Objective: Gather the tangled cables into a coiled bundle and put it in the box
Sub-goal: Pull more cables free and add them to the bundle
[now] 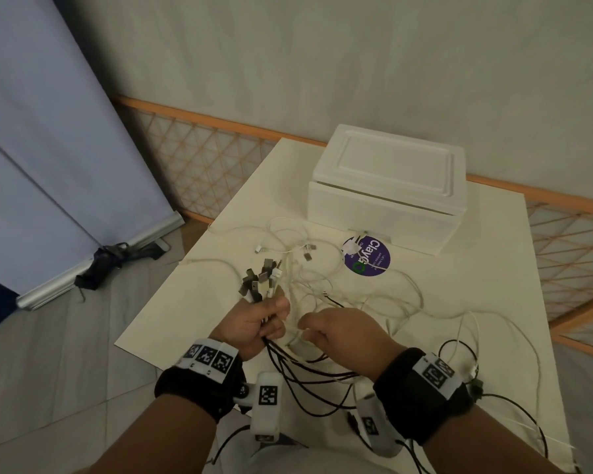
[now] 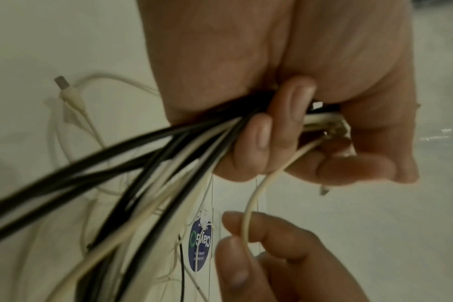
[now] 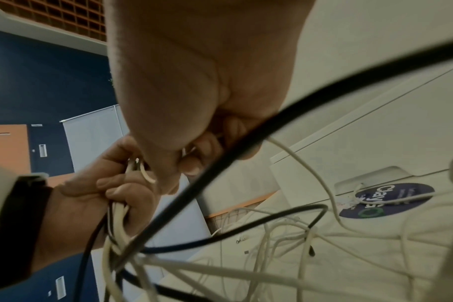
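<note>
My left hand [image 1: 259,323] grips a bunch of black and white cables [image 2: 173,147] just below their plugs [image 1: 259,280], which stick up out of the fist. Beside it, my right hand [image 1: 336,328] pinches one thin white cable [image 2: 248,212] between thumb and forefinger [image 2: 248,224]. Loose white cables [image 1: 322,268] sprawl tangled over the white table [image 1: 459,278], and black ones [image 1: 315,374] trail down toward me. The white foam box [image 1: 387,186] stands at the table's far side with its lid on.
A round purple sticker [image 1: 367,256] lies on the table in front of the box, under some cable. The table's left edge [image 1: 172,271] drops to a tiled floor. A wooden lattice barrier [image 1: 202,155] runs behind the table.
</note>
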A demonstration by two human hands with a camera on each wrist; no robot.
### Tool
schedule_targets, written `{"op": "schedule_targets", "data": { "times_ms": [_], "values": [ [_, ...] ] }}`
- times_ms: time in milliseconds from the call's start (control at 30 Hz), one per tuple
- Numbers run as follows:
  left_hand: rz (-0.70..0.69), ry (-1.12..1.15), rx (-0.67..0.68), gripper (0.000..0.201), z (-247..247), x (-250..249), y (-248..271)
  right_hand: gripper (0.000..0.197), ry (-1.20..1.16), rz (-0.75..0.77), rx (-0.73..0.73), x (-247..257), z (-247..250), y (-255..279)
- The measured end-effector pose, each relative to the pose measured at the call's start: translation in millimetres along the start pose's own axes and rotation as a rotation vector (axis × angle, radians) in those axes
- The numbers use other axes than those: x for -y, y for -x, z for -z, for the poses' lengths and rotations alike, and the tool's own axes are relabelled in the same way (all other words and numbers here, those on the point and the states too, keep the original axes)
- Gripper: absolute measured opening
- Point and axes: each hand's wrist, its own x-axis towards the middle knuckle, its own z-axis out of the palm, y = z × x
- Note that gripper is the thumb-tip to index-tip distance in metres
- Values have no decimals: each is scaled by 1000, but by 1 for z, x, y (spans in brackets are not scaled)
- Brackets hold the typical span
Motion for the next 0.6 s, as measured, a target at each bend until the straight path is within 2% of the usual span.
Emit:
{"op": "schedule_targets", "data": {
  "times_ms": [100,233,300,400,433,500,567,600],
  "values": [
    [-55,-5,-34,45,3,1,4,28,70,-66,-10,-5,3,3],
    [-84,110,-157,50,15,3,11,26,115,-227,-27,-22,11,16],
    [-142,170,-285,46,24,3,15,28,147,-346,-27,-36,19,27],
    [-212,197,-554,50,43,0,20,28,198,-565,-56,-67,32,50],
    [-226,215,-634,47,51,-1,22,28,186,-624,-80,-78,35,58],
    [-226,219,-746,28,67,-1,25,29,113,-692,-99,-96,41,71],
    [-206,231,-745,17,68,1,26,39,102,-726,25,-104,44,81],
    [-210,264,-719,20,63,1,25,53,153,-747,138,-104,44,84]
  ]
}}
